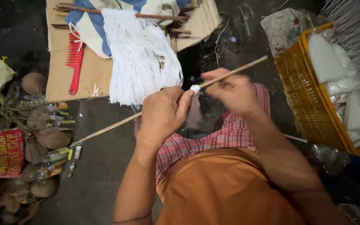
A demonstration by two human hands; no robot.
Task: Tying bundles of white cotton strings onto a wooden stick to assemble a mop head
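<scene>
Both hands close on one long thin stick (226,75), which runs slantwise from low on the left to high on the right. The left hand (161,114) wraps its fingers over the stick, with thumb and forefinger pinching a small band of white thread (195,88) wound round it. The right hand (234,92) grips the stick just beyond that band, towards its upper end. Held on either side of the band like this, the stick is steadied right where the fingers are busy, and it hangs above the lap, over a checked pink cloth (226,135).

The stick is pale, straight and bare except for the band, a tight little collar of white.

Just past the stick's middle, a thick hank of white string (140,58) lies on a sheet of cardboard (92,71), hanging from a darker rod. Left of the hank, also on the cardboard, lies a red comb (75,62). Off the stick's upper end stands a yellow basket (309,100) holding white bundles. Beyond its lower end lie brown husked coconuts (51,137) and a red printed sack (1,152).
</scene>
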